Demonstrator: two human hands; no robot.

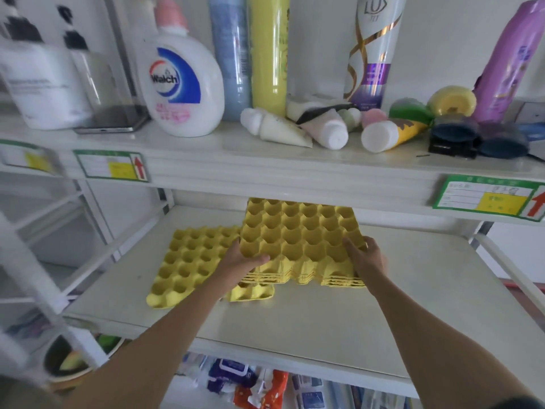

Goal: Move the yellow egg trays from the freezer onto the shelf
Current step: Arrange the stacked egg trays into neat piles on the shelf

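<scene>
A stack of several yellow egg trays (300,231) is over the white middle shelf (413,276), its front edge raised and its left part overlapping another tray. My left hand (240,261) grips the stack's front left corner, thumb on top. The front right corner is held by my right hand (364,256). A single yellow egg tray (188,258) lies flat on the shelf to the left, partly under the stack and my left arm. The freezer is not in view.
The upper shelf (265,163) just above holds a Walch bottle (181,81), tall bottles, a phone and lying tubes. Price labels hang on its front edge. Packets sit on the shelf below. White shelf uprights stand at left and right.
</scene>
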